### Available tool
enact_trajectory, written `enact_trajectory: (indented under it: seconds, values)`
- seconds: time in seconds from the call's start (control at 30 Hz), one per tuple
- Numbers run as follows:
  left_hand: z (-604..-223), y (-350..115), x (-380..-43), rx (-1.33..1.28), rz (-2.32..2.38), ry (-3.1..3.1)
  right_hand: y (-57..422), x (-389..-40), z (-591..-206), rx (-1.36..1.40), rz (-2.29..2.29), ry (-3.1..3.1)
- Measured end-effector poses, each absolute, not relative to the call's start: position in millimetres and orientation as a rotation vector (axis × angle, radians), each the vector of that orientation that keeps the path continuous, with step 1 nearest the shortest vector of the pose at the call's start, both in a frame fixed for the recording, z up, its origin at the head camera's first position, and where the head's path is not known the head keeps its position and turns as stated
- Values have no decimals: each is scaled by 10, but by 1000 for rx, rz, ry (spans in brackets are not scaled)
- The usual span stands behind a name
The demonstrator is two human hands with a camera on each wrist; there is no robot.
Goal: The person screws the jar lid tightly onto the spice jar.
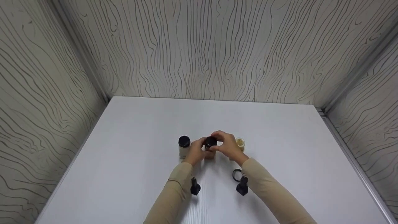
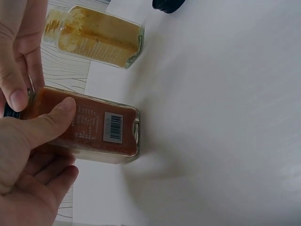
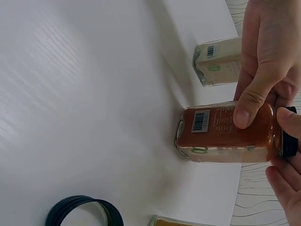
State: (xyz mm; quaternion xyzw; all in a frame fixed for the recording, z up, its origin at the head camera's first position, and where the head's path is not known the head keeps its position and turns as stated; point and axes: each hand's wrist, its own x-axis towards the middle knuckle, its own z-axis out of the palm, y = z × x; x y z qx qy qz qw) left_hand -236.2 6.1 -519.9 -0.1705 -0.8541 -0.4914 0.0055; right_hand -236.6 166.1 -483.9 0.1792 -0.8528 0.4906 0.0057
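Observation:
A square glass spice jar of reddish-brown powder (image 2: 89,122) stands upright at mid-table with its black lid (image 1: 211,141) on. My left hand (image 1: 196,151) grips the jar's body, thumb lying along the face beside the barcode label. From the other side, my right hand (image 1: 230,145) pinches the lid between thumb and fingers. Just right of it is an uncovered jar of yellow powder (image 2: 101,37), its threaded neck bare. A jar of pale powder (image 3: 218,61) with a black lid (image 1: 184,141) stands to the left, near my left hand.
A loose black lid (image 3: 59,209) lies on the white table (image 1: 149,130) by my right forearm. Black wrist-camera mounts (image 1: 195,188) stick out below both sleeves. Wood-grain panels (image 1: 202,49) enclose the table at the back and sides.

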Motion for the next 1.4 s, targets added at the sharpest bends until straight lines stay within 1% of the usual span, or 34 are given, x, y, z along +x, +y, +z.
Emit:
enact_trajectory:
  seconds: [0.7,1.13,1.4]
  values:
    - [-5195,37,-2349,-524,-1605,-2687,1480,-2279,-4876,232,1379,-2600]
    - [-5198,57,-2361,-490,-1596,-2711,1474,-2271,-4888,200,1396,-2580]
    - [-5211,47,-2359,-533,-1618,-2691,1485,-2279,-4912,212,1483,-2572]
